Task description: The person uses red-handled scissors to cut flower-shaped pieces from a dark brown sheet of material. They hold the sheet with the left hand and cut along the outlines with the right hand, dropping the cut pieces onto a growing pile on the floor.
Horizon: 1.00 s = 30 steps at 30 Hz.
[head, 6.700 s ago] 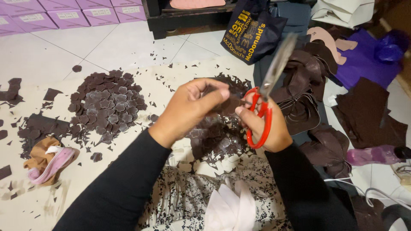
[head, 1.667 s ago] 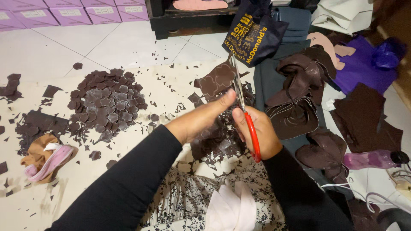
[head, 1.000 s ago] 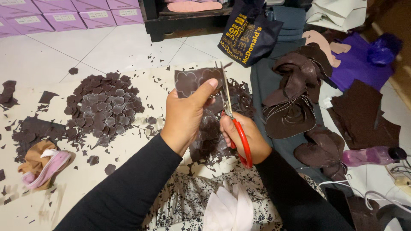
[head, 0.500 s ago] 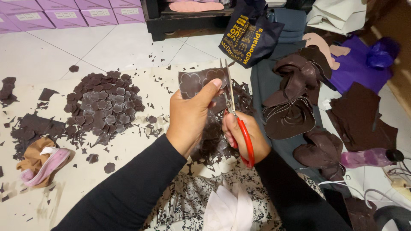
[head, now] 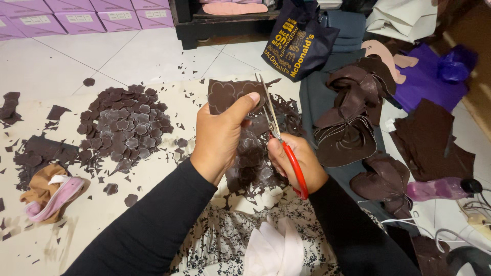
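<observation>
On the floor, seen from the head camera, the person's left hand [head: 221, 140] pinches a brown sheet [head: 232, 95] marked with flower outlines, thumb on top and fingers folded behind it, holding it up above a heap of offcuts [head: 255, 158]. The right hand [head: 296, 164] is closed through the red handles of the scissors [head: 280, 138], whose blades point up and away and meet the sheet's right edge; whether the blades are parted or closed cannot be told from this angle.

The left thumb lies just beside the blades, so a slip or a hurried snip could nick it. The sheet is gripped at one side only and looks limp; it may sag or twist against the blades, and the cut could wander off the drawn outline and spoil a flower. A piece cut free would likely drop among the offcuts below, where it would be hard to tell from waste, rather than onto the pile of cut flowers [head: 125, 128] well to the left.
</observation>
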Motion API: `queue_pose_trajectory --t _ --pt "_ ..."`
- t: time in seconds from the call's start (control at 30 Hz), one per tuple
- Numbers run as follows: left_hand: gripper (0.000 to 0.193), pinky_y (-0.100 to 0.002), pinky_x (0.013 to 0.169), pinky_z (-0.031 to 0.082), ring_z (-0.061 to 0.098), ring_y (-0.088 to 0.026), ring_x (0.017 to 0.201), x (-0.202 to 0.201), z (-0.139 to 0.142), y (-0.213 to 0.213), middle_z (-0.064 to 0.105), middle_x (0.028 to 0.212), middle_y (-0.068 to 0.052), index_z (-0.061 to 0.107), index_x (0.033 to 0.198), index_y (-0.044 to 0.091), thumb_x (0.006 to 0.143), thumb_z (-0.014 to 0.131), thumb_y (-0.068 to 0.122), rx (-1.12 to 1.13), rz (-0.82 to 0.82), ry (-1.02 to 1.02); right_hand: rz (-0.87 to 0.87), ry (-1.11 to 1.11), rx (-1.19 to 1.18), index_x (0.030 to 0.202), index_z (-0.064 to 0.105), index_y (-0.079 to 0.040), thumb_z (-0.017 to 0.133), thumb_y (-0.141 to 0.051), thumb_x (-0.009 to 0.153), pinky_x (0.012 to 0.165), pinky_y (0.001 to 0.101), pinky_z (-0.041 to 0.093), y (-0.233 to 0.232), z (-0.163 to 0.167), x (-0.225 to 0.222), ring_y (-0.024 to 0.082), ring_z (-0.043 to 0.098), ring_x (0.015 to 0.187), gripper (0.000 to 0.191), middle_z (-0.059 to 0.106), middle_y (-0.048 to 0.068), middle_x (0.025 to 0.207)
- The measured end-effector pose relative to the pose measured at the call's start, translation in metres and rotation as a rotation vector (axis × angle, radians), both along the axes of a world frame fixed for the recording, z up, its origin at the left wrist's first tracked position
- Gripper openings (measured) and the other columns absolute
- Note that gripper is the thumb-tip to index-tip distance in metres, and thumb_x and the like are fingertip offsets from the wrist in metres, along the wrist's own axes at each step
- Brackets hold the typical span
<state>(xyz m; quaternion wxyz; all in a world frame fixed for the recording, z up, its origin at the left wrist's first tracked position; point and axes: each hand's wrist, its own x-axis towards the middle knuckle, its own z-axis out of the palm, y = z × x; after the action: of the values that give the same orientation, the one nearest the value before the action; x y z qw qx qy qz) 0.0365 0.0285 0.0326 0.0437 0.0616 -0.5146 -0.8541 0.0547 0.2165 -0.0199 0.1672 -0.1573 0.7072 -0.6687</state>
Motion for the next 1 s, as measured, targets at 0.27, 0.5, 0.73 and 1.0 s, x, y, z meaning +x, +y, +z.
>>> queue_pose_trajectory --t 0.27,0.5,0.73,1.0 --pt "0.019 -0.025 0.064 0.050 0.064 -0.009 0.073 0.001 -0.003 0.004 0.074 0.089 -0.003 0.073 0.102 0.002 0.087 0.077 0.014 0.001 -0.013 0.028 0.016 0.032 0.002 0.085 0.052 -0.008 0.048 -0.046 0.106 0.051 0.0222 0.037 -0.003 0.002 0.002 0.006 0.042 0.056 0.044 0.046 -0.002 0.067" --pt "0.021 -0.025 0.068 0.052 0.067 -0.009 0.077 0.003 -0.004 0.010 0.075 0.093 -0.003 0.072 0.104 0.002 0.086 0.078 0.012 0.078 -0.013 -0.011 0.023 0.017 -0.087 0.087 0.050 -0.007 0.046 -0.044 0.109 0.053 0.0220 0.039 -0.004 -0.001 0.001 0.006 0.043 0.061 0.044 0.046 -0.002 0.075" --pt "0.020 -0.024 0.065 0.047 0.063 -0.007 0.075 0.003 -0.005 0.013 0.074 0.091 0.000 0.071 0.103 0.006 0.086 0.078 0.014 0.123 -0.011 -0.047 -0.038 -0.026 -0.076 0.084 0.049 -0.007 0.047 -0.041 0.108 0.048 0.0220 0.036 -0.008 -0.006 0.001 0.006 0.042 0.057 0.042 0.046 -0.002 0.069" --pt "0.013 -0.025 0.063 0.047 0.063 -0.008 0.073 -0.001 -0.005 -0.002 0.073 0.087 0.001 0.073 0.097 0.007 0.086 0.075 0.013 0.060 -0.017 -0.006 -0.029 -0.002 0.010 0.079 0.051 -0.008 0.053 -0.044 0.106 0.046 0.0231 0.034 -0.001 -0.003 -0.001 0.006 0.041 0.051 0.045 0.045 -0.004 0.063"
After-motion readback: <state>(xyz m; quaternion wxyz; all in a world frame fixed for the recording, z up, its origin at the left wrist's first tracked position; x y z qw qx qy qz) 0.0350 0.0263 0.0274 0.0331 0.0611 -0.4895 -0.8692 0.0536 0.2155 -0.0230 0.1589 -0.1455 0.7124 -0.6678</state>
